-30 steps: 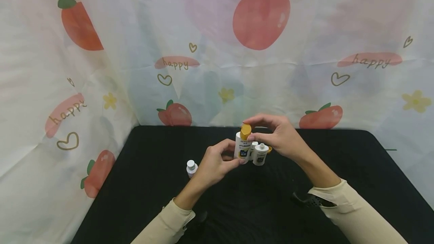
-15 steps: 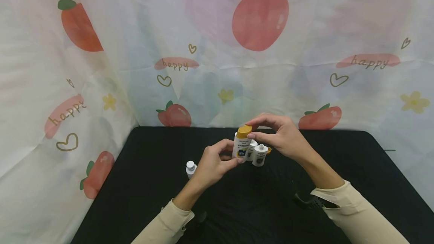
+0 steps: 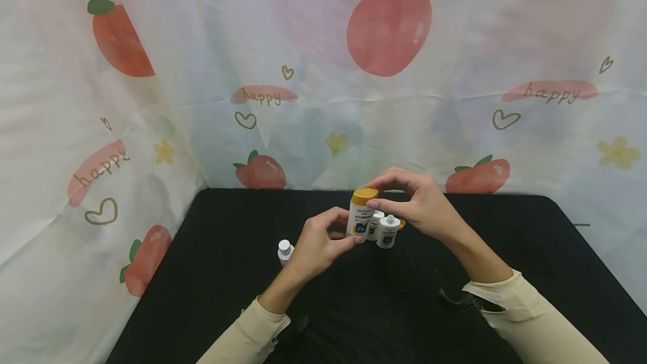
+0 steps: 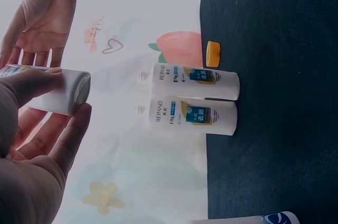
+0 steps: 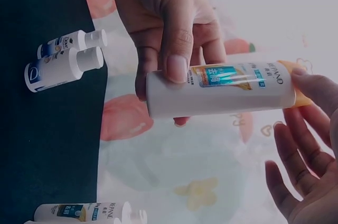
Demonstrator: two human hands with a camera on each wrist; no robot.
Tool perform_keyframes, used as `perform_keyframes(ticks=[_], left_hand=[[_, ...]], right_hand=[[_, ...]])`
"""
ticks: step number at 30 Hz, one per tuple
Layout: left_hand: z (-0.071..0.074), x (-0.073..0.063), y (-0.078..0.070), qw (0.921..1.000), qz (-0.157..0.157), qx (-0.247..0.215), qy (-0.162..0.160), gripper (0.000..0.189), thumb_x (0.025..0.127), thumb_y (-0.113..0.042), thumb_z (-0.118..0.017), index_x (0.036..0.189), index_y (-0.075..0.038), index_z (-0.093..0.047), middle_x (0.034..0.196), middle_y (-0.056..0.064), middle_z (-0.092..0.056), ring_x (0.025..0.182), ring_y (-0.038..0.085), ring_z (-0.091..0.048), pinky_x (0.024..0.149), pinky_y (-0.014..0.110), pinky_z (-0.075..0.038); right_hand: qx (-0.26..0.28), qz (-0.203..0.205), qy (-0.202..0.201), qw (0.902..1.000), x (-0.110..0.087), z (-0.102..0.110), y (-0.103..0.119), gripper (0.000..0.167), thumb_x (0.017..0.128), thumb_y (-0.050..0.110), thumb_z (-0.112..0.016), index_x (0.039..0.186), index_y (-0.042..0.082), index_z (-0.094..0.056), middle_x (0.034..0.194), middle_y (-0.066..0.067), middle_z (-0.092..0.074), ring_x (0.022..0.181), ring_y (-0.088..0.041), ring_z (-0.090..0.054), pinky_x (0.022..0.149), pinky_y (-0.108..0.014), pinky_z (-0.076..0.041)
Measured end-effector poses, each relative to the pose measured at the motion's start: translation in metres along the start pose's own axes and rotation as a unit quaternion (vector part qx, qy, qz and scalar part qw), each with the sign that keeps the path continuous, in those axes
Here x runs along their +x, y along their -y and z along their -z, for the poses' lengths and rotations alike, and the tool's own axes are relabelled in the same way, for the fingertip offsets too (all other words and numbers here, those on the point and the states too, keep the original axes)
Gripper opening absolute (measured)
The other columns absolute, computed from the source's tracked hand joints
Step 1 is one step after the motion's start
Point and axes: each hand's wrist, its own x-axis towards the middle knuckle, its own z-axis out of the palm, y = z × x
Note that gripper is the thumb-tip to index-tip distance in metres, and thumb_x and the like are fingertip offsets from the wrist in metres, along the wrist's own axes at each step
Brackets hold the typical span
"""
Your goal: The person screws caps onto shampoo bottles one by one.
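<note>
In the head view a white shampoo bottle (image 3: pixel 359 221) with a yellow cap (image 3: pixel 365 196) is held above the table, nearly upright. My left hand (image 3: pixel 317 243) grips its body low down, thumb in front and fingers behind. The right hand (image 3: pixel 415 202) pinches the yellow cap between thumb and fingers. In the right wrist view the bottle (image 5: pixel 222 92) shows its blue and gold label, and the cap (image 5: pixel 297 84) sits on its end. Two matching bottles without caps stand behind, one (image 4: pixel 193 115) beside the other (image 4: pixel 195 82), their narrow spouts bare.
A loose yellow cap (image 4: pixel 213 54) lies on the black table (image 3: pixel 242 223) near the uncapped bottles. Left of my left hand stands a bottle with a white cap (image 3: pixel 285 249); the right wrist view shows two such blue-labelled bottles (image 5: pixel 55 71). A printed curtain (image 3: pixel 313 44) hangs behind.
The yellow cap has turned on the bottle, from its narrow side facing me to its broad side in line with the body. Both hands stay almost in place.
</note>
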Motion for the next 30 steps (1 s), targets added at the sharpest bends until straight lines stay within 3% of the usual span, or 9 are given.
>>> perform_keyframes(ticks=[10, 16, 22, 26, 30], left_hand=[[-0.003, 0.000, 0.001, 0.9999, 0.002, 0.009, -0.005, 0.032, 0.085, -0.003, -0.082, 0.114, -0.008, -0.067, 0.107, 0.006, -0.072, 0.100, 0.015, -0.071, 0.081, 0.024, -0.060], [-0.003, 0.000, 0.001, 0.9998, 0.006, 0.015, -0.007, 0.033, 0.085, -0.004, -0.081, 0.115, -0.008, -0.068, 0.107, 0.005, -0.072, 0.101, 0.014, -0.071, 0.081, 0.023, -0.059], [-0.001, -0.001, -0.001, 0.9999, 0.011, 0.001, 0.000, 0.035, 0.086, -0.005, -0.081, 0.119, -0.008, -0.068, 0.110, 0.007, -0.072, 0.102, 0.016, -0.071, 0.084, 0.025, -0.059], [0.000, -0.001, -0.002, 0.9997, 0.018, -0.007, 0.014, 0.036, 0.087, -0.006, -0.081, 0.121, -0.008, -0.067, 0.111, 0.006, -0.072, 0.103, 0.015, -0.070, 0.084, 0.025, -0.059], [0.000, -0.002, -0.003, 0.9992, 0.021, -0.020, 0.028, 0.036, 0.087, -0.005, -0.080, 0.121, -0.008, -0.067, 0.110, 0.006, -0.072, 0.102, 0.015, -0.070, 0.084, 0.026, -0.059]], right_hand=[[-0.022, -0.034, -0.008, 0.9992, 0.001, -0.004, 0.003, 0.027, 0.085, 0.008, -0.082, 0.105, 0.017, -0.067, 0.102, 0.004, -0.068, 0.101, -0.014, -0.067, 0.090, -0.028, -0.052], [-0.012, -0.034, -0.005, 0.9993, 0.002, -0.004, 0.000, 0.026, 0.086, 0.007, -0.082, 0.104, 0.016, -0.066, 0.101, 0.002, -0.066, 0.098, -0.017, -0.066, 0.090, -0.029, -0.052], [0.061, -0.013, 0.035, 0.9974, 0.003, 0.004, -0.008, 0.030, 0.089, -0.003, -0.075, 0.115, 0.008, -0.067, 0.111, -0.006, -0.065, 0.105, -0.021, -0.065, 0.093, -0.028, -0.053], [0.130, 0.010, 0.078, 0.9884, 0.004, 0.011, -0.016, 0.034, 0.092, -0.008, -0.068, 0.125, -0.004, -0.062, 0.121, -0.011, -0.063, 0.114, -0.024, -0.065, 0.099, -0.033, -0.054], [0.175, 0.025, 0.121, 0.9768, 0.006, 0.013, -0.023, 0.040, 0.096, -0.003, -0.065, 0.135, -0.007, -0.057, 0.134, -0.011, -0.063, 0.125, -0.026, -0.062, 0.104, -0.037, -0.052]])
